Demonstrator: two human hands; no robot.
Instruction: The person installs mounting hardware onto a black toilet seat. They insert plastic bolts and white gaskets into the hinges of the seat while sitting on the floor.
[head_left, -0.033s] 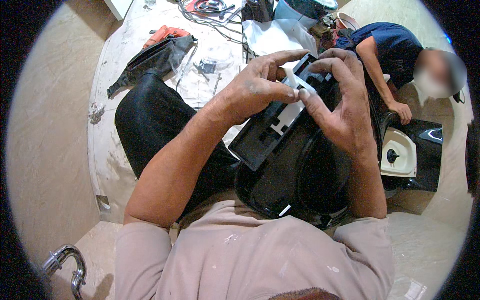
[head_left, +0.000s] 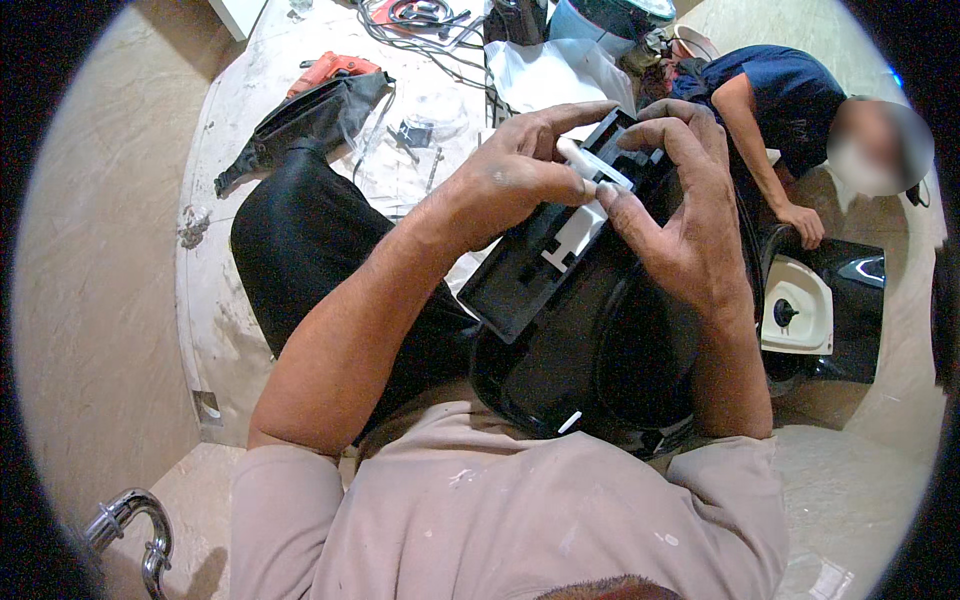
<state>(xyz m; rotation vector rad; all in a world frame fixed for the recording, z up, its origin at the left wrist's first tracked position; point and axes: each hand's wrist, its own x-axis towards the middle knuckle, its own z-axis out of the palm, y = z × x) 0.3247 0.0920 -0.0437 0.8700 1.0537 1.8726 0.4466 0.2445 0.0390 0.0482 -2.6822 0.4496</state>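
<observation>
My left hand (head_left: 525, 165) is closed around a small white plastic piece (head_left: 580, 155), over the upper end of an oblong black plastic housing (head_left: 505, 295). Against the piece's near end rests the thumb of my right hand (head_left: 685, 205); that hand's bent fingers curl over the housing's right edge. Inside the housing lies a white plastic fitting (head_left: 575, 240), partly covered by my fingers. All this is on a glossy black, rounded ware (head_left: 545, 375) with a dark oval centre, close against my body. My hands hide how the small piece joins the housing.
A person in a dark blue shirt (head_left: 770, 75) leans in at right, one hand by a glossy black fixture (head_left: 855, 310) with a cream insert. An orange-handled tool (head_left: 330, 72), dark bag (head_left: 290, 120), cables (head_left: 425, 15) and bucket (head_left: 600, 25) lie ahead. A chrome pipe (head_left: 130, 510) stands lower left.
The small white piece has tilted, and its upper end now shows farther to the left. Both hands have shifted only slightly.
</observation>
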